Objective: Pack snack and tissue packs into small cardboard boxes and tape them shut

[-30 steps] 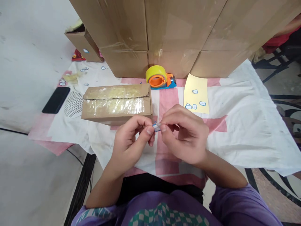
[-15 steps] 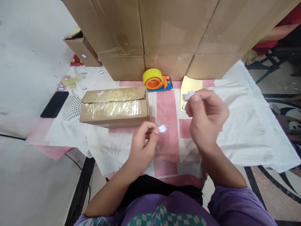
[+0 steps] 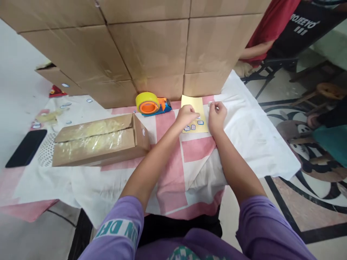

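Holding the left hand (image 3: 187,115) over a yellow sheet (image 3: 200,105), close to blue-edged labels (image 3: 193,127); pinching, apparently, a white scrap (image 3: 210,103) in the right hand (image 3: 217,116) just beside. Leftward on the desk (image 3: 249,124): tape dispenser (image 3: 163,105), taped carton (image 3: 100,140).

Cloth-covered table (image 3: 257,141), taped carton (image 3: 92,144), tape dispenser (image 3: 153,104), yellow sheet (image 3: 200,107), dark phone (image 3: 26,148), stacked boxes (image 3: 159,50), perhaps crumpled tape (image 3: 49,116)

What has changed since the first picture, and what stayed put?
The left hand moved forward and right, from beside the taped box to the yellow sheet; whether it released its label is unclear. The right hand moved forward to the sheet's right side, now with a pale piece. Box, tape dispenser and phone stayed.
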A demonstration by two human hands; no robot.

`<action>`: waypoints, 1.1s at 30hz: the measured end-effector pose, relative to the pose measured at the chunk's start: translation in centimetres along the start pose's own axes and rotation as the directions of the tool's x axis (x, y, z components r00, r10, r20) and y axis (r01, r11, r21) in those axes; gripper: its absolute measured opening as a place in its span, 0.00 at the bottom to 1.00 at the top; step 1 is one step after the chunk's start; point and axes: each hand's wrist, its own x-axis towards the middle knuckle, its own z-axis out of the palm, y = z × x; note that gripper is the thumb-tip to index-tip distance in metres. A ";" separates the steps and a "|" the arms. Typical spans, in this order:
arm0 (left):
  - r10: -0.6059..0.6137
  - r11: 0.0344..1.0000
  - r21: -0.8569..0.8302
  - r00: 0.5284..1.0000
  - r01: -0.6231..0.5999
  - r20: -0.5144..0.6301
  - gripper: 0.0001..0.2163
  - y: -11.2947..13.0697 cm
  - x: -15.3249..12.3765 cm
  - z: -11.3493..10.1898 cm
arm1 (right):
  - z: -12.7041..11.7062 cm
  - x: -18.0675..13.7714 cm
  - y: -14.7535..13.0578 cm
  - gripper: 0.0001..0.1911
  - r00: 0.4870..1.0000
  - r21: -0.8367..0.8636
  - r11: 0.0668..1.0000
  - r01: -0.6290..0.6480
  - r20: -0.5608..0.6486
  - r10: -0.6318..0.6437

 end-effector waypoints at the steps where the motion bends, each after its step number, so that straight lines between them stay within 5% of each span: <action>1: -0.010 0.998 0.059 1.000 0.011 -0.008 0.08 -0.2 0.5 0.0 | 0.1 0.0 0.2 0.11 1.000 0.009 1.000 0.003 0.005 -0.003; 11: -0.041 0.845 0.532 0.999 0.045 -0.019 0.10 0.2 -0.2 0.2 | -0.3 0.0 -0.7 0.11 0.993 0.067 0.995 0.073 0.085 -0.079; 23: 0.030 0.749 0.663 0.999 0.005 -0.042 0.12 -0.5 -2.3 -0.8 | -0.4 -0.5 -1.7 0.11 0.980 0.052 0.986 0.156 0.116 -0.161; 33: 0.038 0.761 0.648 0.998 -0.001 -0.044 0.16 -2.3 -5.0 -0.7 | -0.2 -1.3 -2.1 0.12 0.978 0.080 0.985 0.154 0.130 -0.163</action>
